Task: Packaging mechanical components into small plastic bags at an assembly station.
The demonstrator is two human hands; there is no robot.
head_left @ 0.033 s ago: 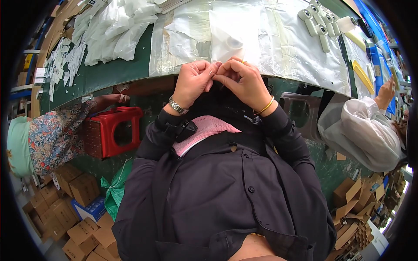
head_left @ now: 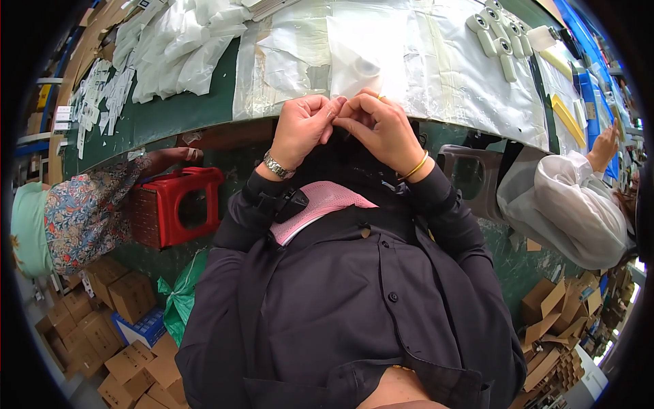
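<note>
Just in front of the table's near edge, my left hand (head_left: 302, 131) and my right hand (head_left: 387, 131) meet at the fingertips. Each one is closed in a pinch. Anything between the fingers is too small or hidden to make out. Right beyond them on the table lies a translucent white plastic bag (head_left: 345, 76), with a rounded whitish thing (head_left: 366, 67) showing in or under it. The near end of the bag reaches my right fingers; I cannot tell whether they touch it.
Crumpled translucent bags (head_left: 180, 58) and scattered white paper strips (head_left: 102, 95) cover the table's left. Several white devices with dark round lenses (head_left: 505, 58) stand at the far right, near a yellow strip (head_left: 567, 119). Co-workers sit on both sides, one beside a red stool (head_left: 174, 204).
</note>
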